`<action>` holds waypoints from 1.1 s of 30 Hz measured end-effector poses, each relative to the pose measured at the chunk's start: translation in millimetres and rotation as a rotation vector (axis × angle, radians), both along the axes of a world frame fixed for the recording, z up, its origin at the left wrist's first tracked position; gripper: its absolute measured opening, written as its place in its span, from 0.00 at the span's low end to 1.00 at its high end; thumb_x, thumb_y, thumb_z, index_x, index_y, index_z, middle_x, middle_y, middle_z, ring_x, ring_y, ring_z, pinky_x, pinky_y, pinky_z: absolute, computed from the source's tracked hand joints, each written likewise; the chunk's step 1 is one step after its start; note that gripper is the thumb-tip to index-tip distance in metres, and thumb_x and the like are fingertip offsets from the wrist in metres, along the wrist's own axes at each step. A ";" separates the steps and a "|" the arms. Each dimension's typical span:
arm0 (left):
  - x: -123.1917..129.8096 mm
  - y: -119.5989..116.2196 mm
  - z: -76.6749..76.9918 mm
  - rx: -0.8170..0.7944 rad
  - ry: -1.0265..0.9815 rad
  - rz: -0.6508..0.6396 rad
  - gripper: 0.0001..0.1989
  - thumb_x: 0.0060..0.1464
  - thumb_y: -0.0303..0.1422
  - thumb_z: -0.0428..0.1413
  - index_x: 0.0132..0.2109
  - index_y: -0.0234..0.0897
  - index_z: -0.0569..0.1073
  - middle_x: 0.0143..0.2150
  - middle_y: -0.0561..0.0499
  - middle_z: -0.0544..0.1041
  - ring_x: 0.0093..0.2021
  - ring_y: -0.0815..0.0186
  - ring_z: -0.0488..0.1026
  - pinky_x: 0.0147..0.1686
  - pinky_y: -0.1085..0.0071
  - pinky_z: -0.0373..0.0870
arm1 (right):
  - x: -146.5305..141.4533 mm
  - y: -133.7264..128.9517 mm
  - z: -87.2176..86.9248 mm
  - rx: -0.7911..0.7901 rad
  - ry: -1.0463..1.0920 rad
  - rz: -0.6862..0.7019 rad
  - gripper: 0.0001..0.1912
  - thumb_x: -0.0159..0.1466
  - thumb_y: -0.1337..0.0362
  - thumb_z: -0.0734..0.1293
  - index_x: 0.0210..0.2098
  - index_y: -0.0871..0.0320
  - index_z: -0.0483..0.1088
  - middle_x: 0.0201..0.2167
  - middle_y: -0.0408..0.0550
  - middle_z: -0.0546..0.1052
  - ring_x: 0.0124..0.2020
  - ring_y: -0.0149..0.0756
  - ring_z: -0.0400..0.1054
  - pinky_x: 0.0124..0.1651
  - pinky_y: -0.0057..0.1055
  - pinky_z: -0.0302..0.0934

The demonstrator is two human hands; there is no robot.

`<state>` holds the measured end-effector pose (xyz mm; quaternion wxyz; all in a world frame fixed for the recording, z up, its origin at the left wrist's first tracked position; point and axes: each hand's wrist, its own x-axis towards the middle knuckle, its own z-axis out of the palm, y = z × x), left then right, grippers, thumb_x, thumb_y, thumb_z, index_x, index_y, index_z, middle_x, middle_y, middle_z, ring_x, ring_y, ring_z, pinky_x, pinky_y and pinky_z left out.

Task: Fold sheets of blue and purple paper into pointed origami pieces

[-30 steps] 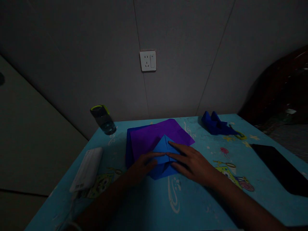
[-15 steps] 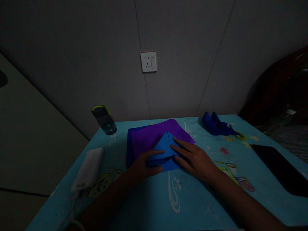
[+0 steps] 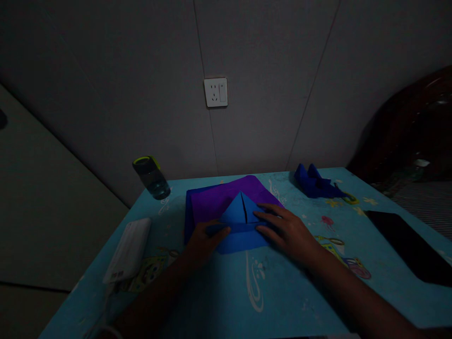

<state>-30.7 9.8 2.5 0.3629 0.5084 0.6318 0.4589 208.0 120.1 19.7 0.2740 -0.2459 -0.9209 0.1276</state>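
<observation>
A sheet of blue paper [image 3: 240, 243], folded to a peak with a slit down its middle, lies in front of me with its point facing the wall. My left hand [image 3: 203, 240] pinches the left end of the fold between thumb and fingers. At the right side, my right hand [image 3: 287, 230] has its fingers on the peak and its thumb at the fold's lower edge, gripping the paper. Under the far part of the folded piece lies a purple sheet [image 3: 210, 202], and a dark blue sheet [image 3: 188, 216] shows beneath that.
A bottle [image 3: 152, 178] stands at the back left, near a white power bank [image 3: 129, 249] with a cable. Folded dark blue paper [image 3: 312, 182] sits at the back right by yellow-handled scissors [image 3: 351, 199]. A black flat device [image 3: 406, 245] lies at the right on the patterned tablecloth [image 3: 282, 292].
The slit in the blue paper's peak has widened, and the lower fold has flattened into a strip. My left fingers have moved outward to the fold's left end.
</observation>
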 end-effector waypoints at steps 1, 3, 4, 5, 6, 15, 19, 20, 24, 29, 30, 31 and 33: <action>-0.3 -0.1 -1.2 0.001 -0.013 0.001 0.17 0.53 0.45 0.59 0.33 0.34 0.79 0.25 0.53 0.75 0.27 0.68 0.69 0.27 0.73 0.66 | 0.3 1.1 -0.2 -0.056 0.055 -0.028 0.19 0.66 0.57 0.64 0.56 0.52 0.70 0.55 0.55 0.72 0.53 0.47 0.70 0.55 0.49 0.65; 0.3 -0.5 -1.0 0.010 -0.049 0.029 0.16 0.52 0.45 0.59 0.34 0.34 0.79 0.28 0.52 0.77 0.30 0.66 0.72 0.30 0.72 0.68 | 0.5 3.9 -0.8 -0.184 0.175 -0.088 0.21 0.64 0.56 0.67 0.55 0.53 0.70 0.52 0.54 0.74 0.50 0.46 0.70 0.54 0.49 0.65; 1.2 -0.7 0.4 0.015 -0.074 0.048 0.16 0.51 0.44 0.60 0.37 0.35 0.80 0.31 0.51 0.79 0.33 0.64 0.73 0.33 0.71 0.70 | 0.4 5.3 -1.0 -0.265 0.231 -0.124 0.21 0.63 0.55 0.68 0.54 0.53 0.71 0.50 0.53 0.75 0.49 0.46 0.71 0.52 0.48 0.66; 2.2 -0.8 2.3 0.020 -0.105 0.072 0.17 0.51 0.44 0.61 0.40 0.35 0.80 0.36 0.49 0.80 0.36 0.62 0.75 0.36 0.69 0.71 | 0.1 6.6 -1.0 -0.363 0.283 -0.159 0.22 0.61 0.54 0.69 0.54 0.53 0.71 0.48 0.53 0.76 0.46 0.46 0.72 0.48 0.47 0.68; 3.4 -0.9 4.7 0.025 -0.142 0.093 0.19 0.50 0.44 0.61 0.44 0.36 0.79 0.40 0.48 0.81 0.40 0.60 0.75 0.39 0.68 0.72 | -0.5 7.7 -0.9 -0.475 0.336 -0.190 0.25 0.60 0.54 0.70 0.54 0.53 0.70 0.45 0.53 0.77 0.42 0.46 0.73 0.43 0.44 0.69; 7.7 -0.6 17.1 0.191 -0.385 0.189 0.35 0.50 0.38 0.63 0.64 0.44 0.62 0.60 0.45 0.72 0.54 0.55 0.73 0.49 0.64 0.73 | -10.2 6.2 -2.8 -1.139 0.783 -0.165 0.33 0.53 0.53 0.75 0.54 0.50 0.61 0.27 0.39 0.75 0.26 0.33 0.68 0.29 0.28 0.62; 9.2 -1.0 15.8 0.175 -0.429 0.193 0.36 0.51 0.38 0.63 0.65 0.44 0.61 0.58 0.45 0.74 0.51 0.56 0.75 0.46 0.65 0.76 | -11.6 4.9 -2.8 -1.124 0.806 -0.181 0.27 0.52 0.52 0.75 0.45 0.50 0.62 0.23 0.36 0.72 0.23 0.31 0.65 0.26 0.26 0.58; 9.6 -1.2 15.4 0.173 -0.434 0.194 0.36 0.51 0.38 0.63 0.65 0.45 0.60 0.57 0.45 0.74 0.51 0.56 0.75 0.45 0.66 0.76 | -11.6 4.9 -2.7 -1.086 0.794 -0.192 0.24 0.52 0.52 0.75 0.41 0.52 0.64 0.21 0.35 0.70 0.22 0.29 0.63 0.24 0.25 0.55; 10.1 -2.2 15.1 0.189 -0.405 0.212 0.35 0.51 0.38 0.63 0.64 0.44 0.62 0.58 0.45 0.74 0.51 0.57 0.75 0.45 0.68 0.76 | -11.1 5.9 -3.9 -0.922 0.683 -0.229 0.19 0.53 0.51 0.74 0.35 0.57 0.71 0.22 0.41 0.72 0.24 0.31 0.64 0.25 0.27 0.56; 8.1 -2.8 13.4 0.207 -0.360 0.202 0.34 0.51 0.39 0.63 0.64 0.42 0.62 0.58 0.45 0.73 0.52 0.57 0.74 0.46 0.68 0.75 | -11.8 4.0 -6.4 -0.920 0.582 -0.151 0.22 0.56 0.51 0.72 0.45 0.57 0.75 0.36 0.49 0.79 0.38 0.42 0.72 0.40 0.37 0.65; 7.6 -2.9 12.5 0.215 -0.340 0.189 0.33 0.52 0.38 0.63 0.63 0.43 0.63 0.59 0.45 0.73 0.53 0.57 0.74 0.47 0.68 0.75 | -11.7 3.7 -6.6 -0.934 0.563 -0.120 0.21 0.57 0.51 0.71 0.45 0.57 0.75 0.37 0.49 0.79 0.38 0.43 0.72 0.41 0.37 0.65; 7.3 -2.9 11.6 0.223 -0.319 0.177 0.32 0.52 0.38 0.62 0.63 0.43 0.64 0.60 0.46 0.72 0.54 0.57 0.73 0.48 0.68 0.74 | -11.5 3.5 -6.7 -0.945 0.543 -0.093 0.20 0.58 0.51 0.70 0.44 0.57 0.75 0.37 0.49 0.79 0.38 0.43 0.72 0.42 0.37 0.65; 6.8 -2.9 10.2 0.233 -0.288 0.170 0.32 0.52 0.38 0.62 0.62 0.43 0.65 0.60 0.46 0.71 0.56 0.56 0.71 0.50 0.67 0.73 | -10.4 3.9 -7.2 -0.948 0.499 -0.068 0.18 0.60 0.49 0.68 0.39 0.58 0.76 0.33 0.48 0.79 0.35 0.40 0.71 0.40 0.35 0.64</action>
